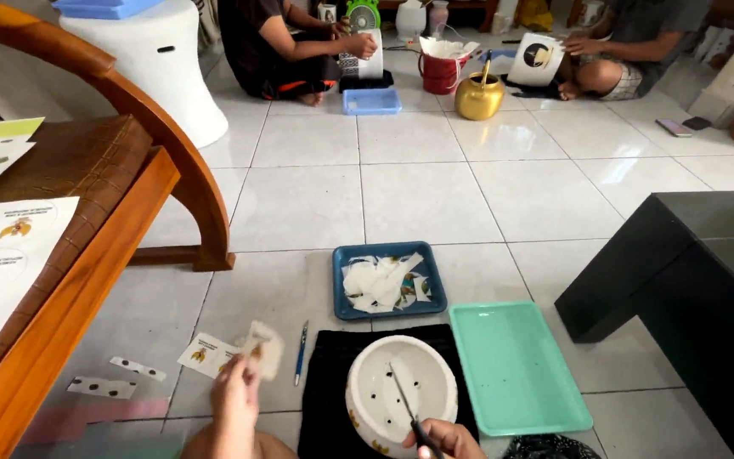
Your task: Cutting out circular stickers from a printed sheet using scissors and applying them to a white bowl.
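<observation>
Left hand [238, 384] pinched small paper cutout [265, 347] above floor; right hand [443, 439] gripped scissors [404, 398] over white bowl [401, 393] on black mat [326, 399]. Sticker-trimming step seemed underway; next likely needed blades meeting cutout.

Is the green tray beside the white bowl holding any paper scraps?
No. The green tray lies bare; the scraps sit in the blue tray behind the white bowl.

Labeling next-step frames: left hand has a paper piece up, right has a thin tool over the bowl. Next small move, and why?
Probably bring the paper piece in the left hand over the white bowl: the right hand holds the thin tool there, and the piece sits off to the side.
</observation>
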